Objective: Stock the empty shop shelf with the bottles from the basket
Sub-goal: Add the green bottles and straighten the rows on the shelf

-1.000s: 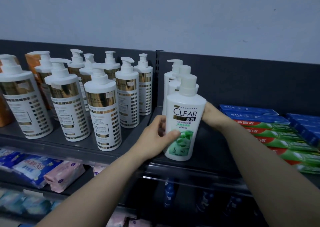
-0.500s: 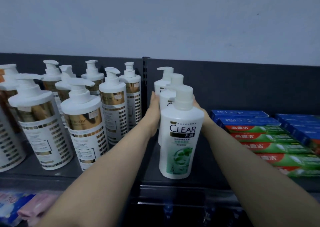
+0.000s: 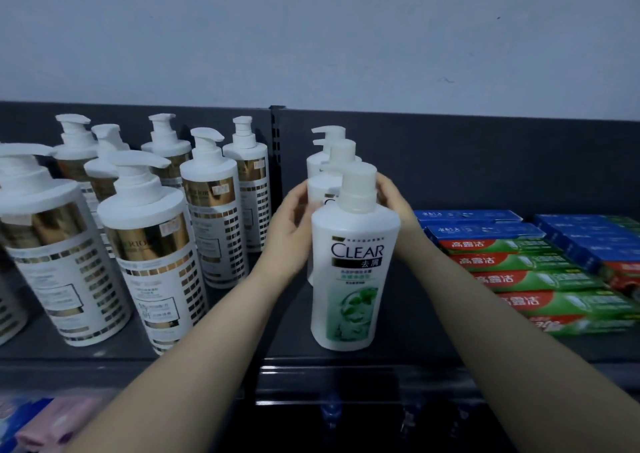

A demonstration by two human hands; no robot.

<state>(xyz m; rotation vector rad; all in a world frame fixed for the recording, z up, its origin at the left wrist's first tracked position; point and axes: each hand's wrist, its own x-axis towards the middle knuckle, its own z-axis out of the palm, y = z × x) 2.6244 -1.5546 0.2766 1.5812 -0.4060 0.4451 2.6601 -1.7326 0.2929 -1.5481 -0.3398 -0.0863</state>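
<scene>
Three white CLEAR shampoo bottles stand in a row, front to back, on the dark shelf (image 3: 433, 335). The front bottle (image 3: 353, 279) stands free near the shelf's front edge, label facing me. Behind it, the middle bottle (image 3: 320, 189) is held from both sides: my left hand (image 3: 291, 227) presses its left shoulder and my right hand (image 3: 394, 207) wraps its right side. Much of that bottle is hidden by the front one. Only the pump of the back bottle (image 3: 329, 133) shows. The basket is out of view.
Several white-and-gold pump bottles (image 3: 149, 255) fill the shelf to the left, past a slotted upright (image 3: 276, 134). Stacked toothpaste boxes (image 3: 540, 279) lie to the right. Bare shelf shows between the CLEAR row and the boxes. Soft packs (image 3: 41, 421) sit on the lower shelf.
Both hands left the front CLEAR bottle, which now stands on the shelf, and reached back around the middle bottle. The view has moved closer to the shelf.
</scene>
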